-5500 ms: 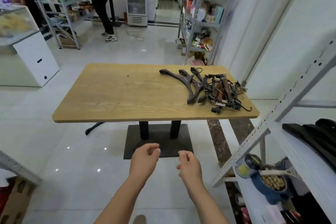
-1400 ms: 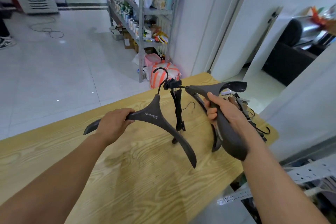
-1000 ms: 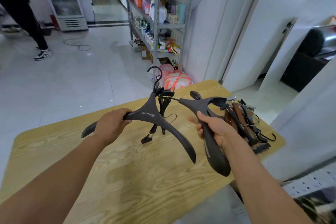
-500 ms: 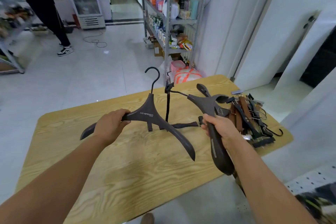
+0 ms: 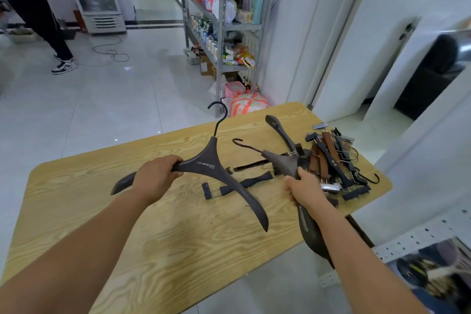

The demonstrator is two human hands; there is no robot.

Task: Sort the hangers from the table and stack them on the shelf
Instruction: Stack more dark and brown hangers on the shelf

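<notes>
Over the middle of the table (image 5: pixel 178 250), the left hand (image 5: pixel 155 176) curls tight round one arm of a wide dark hanger (image 5: pixel 204 167). Its hook points up and away, toward the far edge, and its long side runs left to right.

Near the right edge, the right hand (image 5: pixel 303 188) grips a second wide hanger (image 5: pixel 283 160) close to its neck (mostly the back of the hand shows). That one runs far to near. Its hook points left, and one arm sticks out past the near edge.

A small clip hanger (image 5: pixel 237 183) lies flat between the hands. A pile of clip hangers (image 5: pixel 334 160) sits by the far right corner.

I think it is best to lift both up so no hook catches. Then turn them the same way before going to the shelf (image 5: pixel 418 237).
</notes>
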